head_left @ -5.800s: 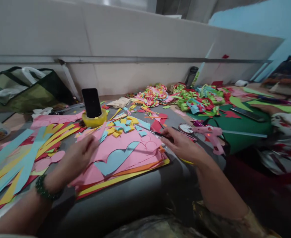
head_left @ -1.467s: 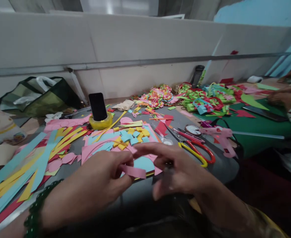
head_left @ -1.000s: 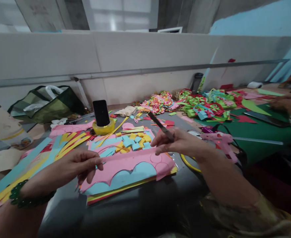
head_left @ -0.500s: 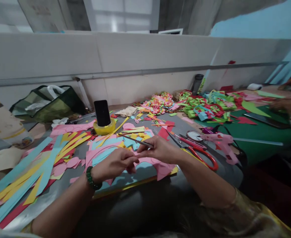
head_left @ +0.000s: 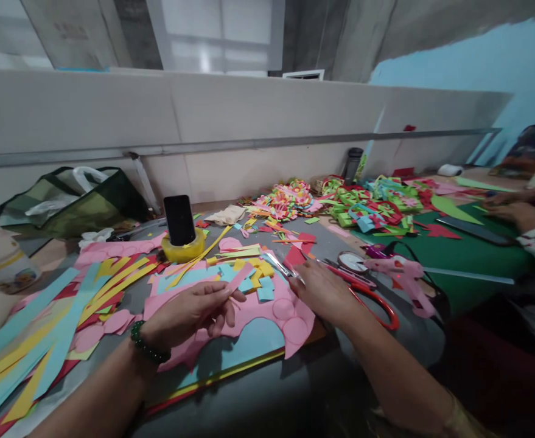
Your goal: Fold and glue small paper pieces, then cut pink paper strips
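Observation:
Between thumb and fingers, my left hand (head_left: 207, 307) pinches a short pink paper strip (head_left: 240, 277) above pink sheets. My right hand (head_left: 319, 289) lies at the metal blades of scissors (head_left: 277, 263), its fingers bent down over them and partly hidden; whether it grips them is unclear. Under both hands lie a pink sheet with drawn circles (head_left: 294, 325) and a blue sheet (head_left: 255, 350). Small yellow and blue paper pieces (head_left: 253, 274) are scattered just beyond. Red-handled scissors (head_left: 381, 307) rest right of my right hand.
A phone (head_left: 179, 220) stands in a yellow tape roll (head_left: 182, 246). A pink glue gun (head_left: 404, 277) lies at the right, near another person's hands (head_left: 509, 210). Long paper strips (head_left: 66, 328) cover the left, and paper flowers (head_left: 285, 199) are heaped at the back.
My hands have moved apart. The thin dark tool that my right hand held is no longer seen in it; that hand is now at the scissors. The pink strip shows in my left hand.

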The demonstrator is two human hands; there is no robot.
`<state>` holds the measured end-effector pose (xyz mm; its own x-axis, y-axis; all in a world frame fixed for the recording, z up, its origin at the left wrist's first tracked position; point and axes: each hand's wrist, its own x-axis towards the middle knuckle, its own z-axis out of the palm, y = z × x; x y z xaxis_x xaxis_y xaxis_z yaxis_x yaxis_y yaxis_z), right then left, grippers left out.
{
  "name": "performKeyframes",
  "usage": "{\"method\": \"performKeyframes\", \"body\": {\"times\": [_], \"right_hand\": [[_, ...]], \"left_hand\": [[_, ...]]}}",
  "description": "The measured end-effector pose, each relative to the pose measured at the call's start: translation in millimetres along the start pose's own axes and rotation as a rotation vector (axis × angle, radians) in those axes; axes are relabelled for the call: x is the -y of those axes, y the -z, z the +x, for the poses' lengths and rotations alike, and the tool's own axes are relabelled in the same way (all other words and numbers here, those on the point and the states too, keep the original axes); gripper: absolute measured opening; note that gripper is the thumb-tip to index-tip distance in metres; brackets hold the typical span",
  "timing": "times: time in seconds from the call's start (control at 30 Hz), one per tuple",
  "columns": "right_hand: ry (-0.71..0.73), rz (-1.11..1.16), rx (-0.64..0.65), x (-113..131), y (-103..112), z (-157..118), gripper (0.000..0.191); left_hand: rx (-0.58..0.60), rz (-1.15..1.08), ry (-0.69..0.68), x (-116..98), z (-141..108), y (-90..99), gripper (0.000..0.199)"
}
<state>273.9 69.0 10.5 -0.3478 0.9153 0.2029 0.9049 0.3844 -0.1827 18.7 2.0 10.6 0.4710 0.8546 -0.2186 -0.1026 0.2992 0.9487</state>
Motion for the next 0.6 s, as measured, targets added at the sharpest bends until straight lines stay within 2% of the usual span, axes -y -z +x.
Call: {"method": "performKeyframes", "body": {"times": [0.07, 0.17, 0.2, 0.27, 0.37, 0.47, 0.53, 0.6], "right_hand": [[0.092, 0.226, -0.018, 10.6, 11.6, -3.3, 0.028], [0.311, 0.767, 0.127, 28.5, 17.9, -6.2, 0.048], [0.359, 0.891, 0.182, 34.1, 16.9, -6.5, 0.048], [0.392, 1.034, 0.224, 43.0, 12.9, -6.4, 0.035], [0.391, 1.158, 0.237, 49.0, 9.4, -5.9, 0.02], [0.374, 1.155, 0.256, 50.7, 12.1, -7.1, 0.019], [0.36, 1.09, 0.24, 52.4, 14.6, -8.5, 0.018], [0.355, 1.019, 0.201, 54.8, 15.5, -9.3, 0.016]], "left_hand": [[0.072, -0.022, 0.016, 0.2, -0.7, 1.0, 0.028], [0.174, -0.061, 0.078, -0.3, -3.2, 0.2, 0.028], [0.202, -0.075, 0.098, 0.2, -3.9, -0.4, 0.028], [0.237, -0.093, 0.123, 2.3, -4.6, -1.1, 0.029], [0.251, -0.067, 0.133, 5.0, -4.5, -2.0, 0.033], [0.222, 0.082, 0.051, 3.2, -3.8, -6.4, 0.034], [0.128, 0.281, -0.068, 1.1, -3.0, -12.1, 0.033], [-0.053, 0.501, -0.192, 0.7, -1.8, -18.5, 0.029]]}}
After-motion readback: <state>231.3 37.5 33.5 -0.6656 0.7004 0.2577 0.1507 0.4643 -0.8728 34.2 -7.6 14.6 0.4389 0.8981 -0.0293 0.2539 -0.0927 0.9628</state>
